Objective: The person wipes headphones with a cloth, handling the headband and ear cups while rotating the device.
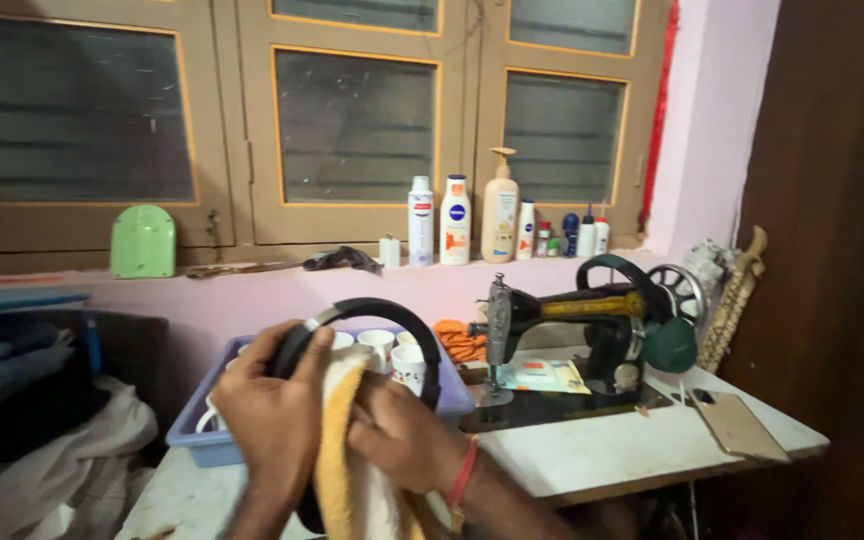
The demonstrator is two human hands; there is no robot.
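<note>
Left hand (pixel 270 412) grips black headphones (pixel 372 315) by the band arching rightward, right hand (pixel 399 432) pressing yellow cloth (pixel 342 440) against them, above tabletop's (pixel 592 450) left edge.

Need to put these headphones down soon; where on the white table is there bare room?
Bare patches on the table: the front strip between the right hand and the brown board, and a smaller bit near the left hand, under the blue tray. Crowded: the tray full of cups, and around the sewing machine.

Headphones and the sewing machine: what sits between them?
In the head view, white cups in a blue tub and an orange cloth lie between headphones and sewing machine.
</note>
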